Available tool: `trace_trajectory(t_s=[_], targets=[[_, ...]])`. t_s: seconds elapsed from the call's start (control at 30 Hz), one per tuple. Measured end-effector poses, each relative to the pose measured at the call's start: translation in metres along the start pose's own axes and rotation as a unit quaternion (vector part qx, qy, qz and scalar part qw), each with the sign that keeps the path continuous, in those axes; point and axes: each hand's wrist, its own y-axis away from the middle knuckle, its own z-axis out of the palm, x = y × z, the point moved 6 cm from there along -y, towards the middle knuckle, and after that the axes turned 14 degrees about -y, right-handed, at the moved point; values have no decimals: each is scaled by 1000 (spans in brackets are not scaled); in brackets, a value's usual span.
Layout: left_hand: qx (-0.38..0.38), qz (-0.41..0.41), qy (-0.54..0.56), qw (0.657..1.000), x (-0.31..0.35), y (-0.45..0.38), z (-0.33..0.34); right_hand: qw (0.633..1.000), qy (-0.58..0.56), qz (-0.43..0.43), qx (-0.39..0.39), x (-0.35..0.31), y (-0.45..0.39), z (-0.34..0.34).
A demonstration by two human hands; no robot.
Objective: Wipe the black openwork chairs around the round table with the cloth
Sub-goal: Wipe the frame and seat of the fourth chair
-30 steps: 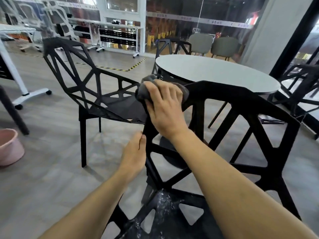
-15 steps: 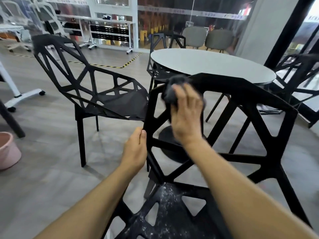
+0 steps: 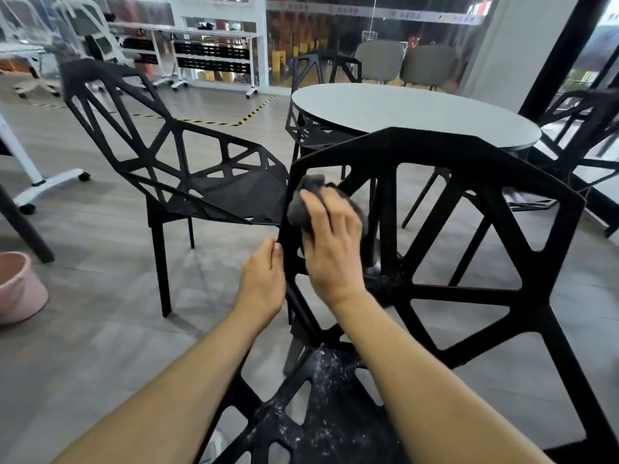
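No legible text, label, brand or number appears anywhere; markings on the pale band (image 3: 385,11) across the far glass wall are too blurred and too small to read.

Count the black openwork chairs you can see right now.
4. Nearest chair under the hands; one to its left; one behind the table's far left; one, partly cut off, at right. Others may be hidden.
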Motion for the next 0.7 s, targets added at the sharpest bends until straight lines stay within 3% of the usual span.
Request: trace_trajectory(t_s=[0.07, 0.17, 0.23, 0.33, 0.4, 0.5, 0.6, 0.7], targets=[[-1, -6, 16, 1000, 0, -1, 0, 1000, -15, -4, -25, -7, 22, 8], [7, -7, 10, 1000, -2, 0, -2, 990, 45, -99, -85, 1, 15, -8], [6, -5, 0, 1000, 0, 1, -1, 985, 95, -130, -65, 13, -12, -28], [4, -12, -6, 1000, 0, 1, 0, 997, 68, -42, 19, 25, -37, -41], [4, -6, -7, 1000, 0, -1, 2, 999, 27, 4, 27, 13, -17, -19], [5, 2, 14, 1000, -2, -2, 2, 999, -18, -22, -34, -5, 18, 5], [9, 9, 8, 1000, -1, -1, 0, 992, 16, -95, -78, -1, 8, -10], [6, 2, 2, 1000, -1, 0, 1, 995, 40, -91, -5, 2, -30, -51]])
